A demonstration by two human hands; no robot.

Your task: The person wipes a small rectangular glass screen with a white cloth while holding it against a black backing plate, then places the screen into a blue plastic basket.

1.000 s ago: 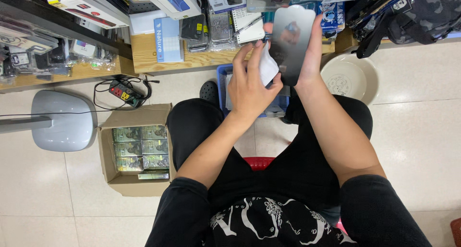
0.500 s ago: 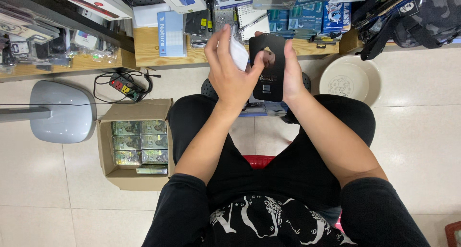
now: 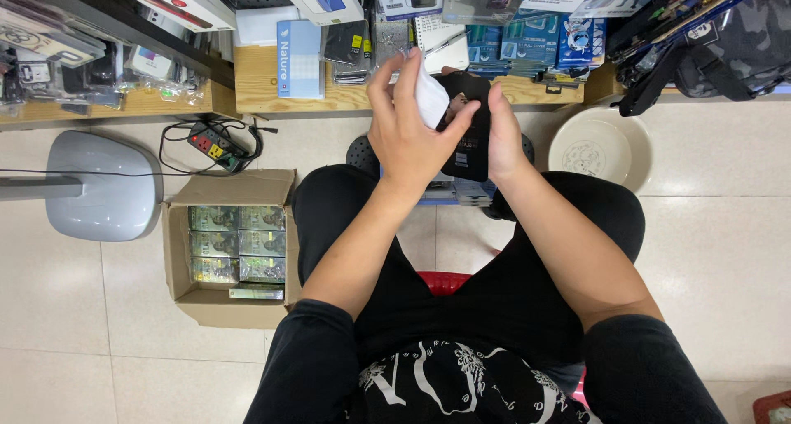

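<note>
Phone [image 3: 471, 144]: black, flat, held upright between my two hands above my knees, its face toward me. My right hand [image 3: 504, 135] grips its right edge, thumb along the side, fingers hidden behind it. Lower end of the phone hangs free, just over a stack of small flat items [image 3: 449, 193] lying between my thighs.

Cloth [image 3: 430, 98]: white, small, folded, pinched in my left hand [image 3: 408, 131]. It is pressed against the upper left part of the phone, so cloth and phone touch. My left fingers curl around the cloth; the thumb reaches across onto the phone's face.

Both hands are closed, left on the cloth, right on the phone, and they sit close together with the phone between them.

Shelf [image 3: 329, 103]: wooden, low, just beyond my hands, packed with boxed and bagged goods in blue, white and black.

Basin [image 3: 600, 148]: pale, round, on the floor to the right of my right knee, well apart from the phone.

Carton [image 3: 185, 234]: open cardboard, on the floor left of my left thigh, holding rows of greenish packets.

Power strip [image 3: 212, 146]: black, with a coiled cord, on the floor between the carton and the shelf.

Grey base [image 3: 103, 185]: rounded, flat, on the floor left of the carton.

Stool [image 3: 445, 282]: red, a sliver of it showing between my legs.
</note>
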